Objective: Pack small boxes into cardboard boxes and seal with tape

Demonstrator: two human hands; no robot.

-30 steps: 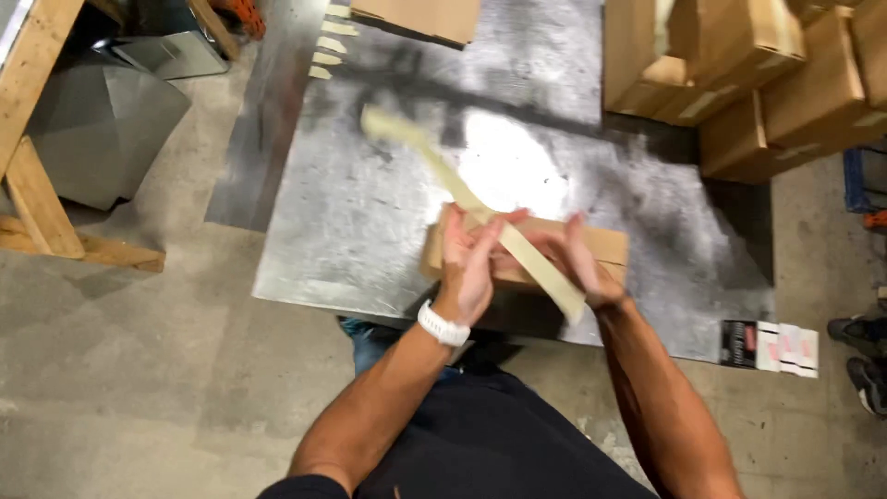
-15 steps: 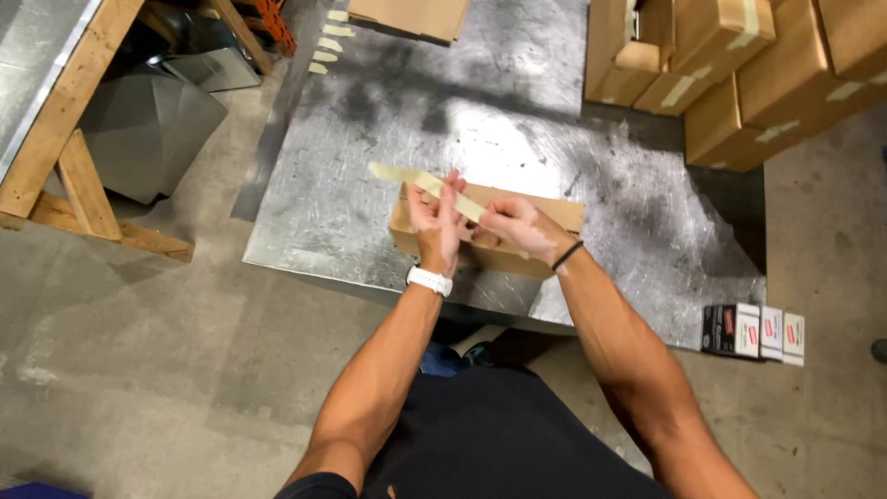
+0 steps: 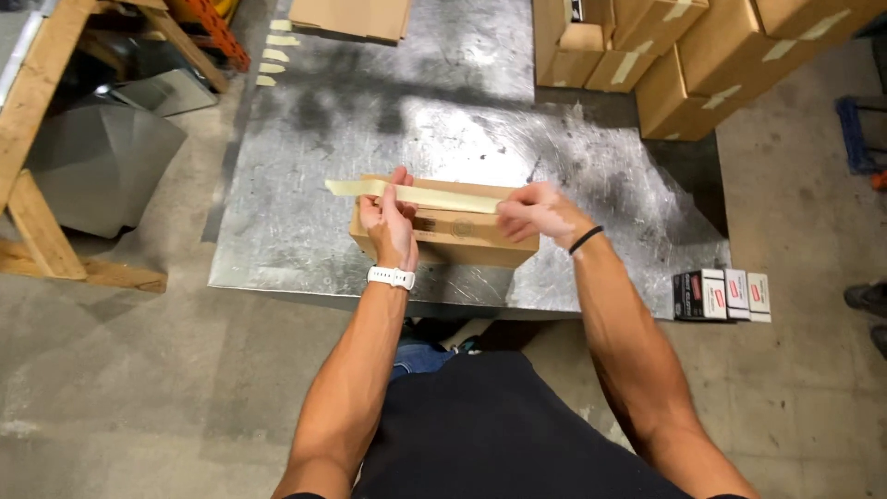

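Around the small cardboard box (image 3: 443, 236) the metal sheet (image 3: 305, 231) lies bare to its left, in front of it and behind it, so a hand could pass there freely. Well beyond the box to the right, stacked cartons (image 3: 684, 55) wall off the far corner, and a flat carton (image 3: 351, 17) lies at the far edge. Off the sheet, three little boxes (image 3: 721, 296) stand right of the box, and a wooden frame (image 3: 37, 157) blocks the left.
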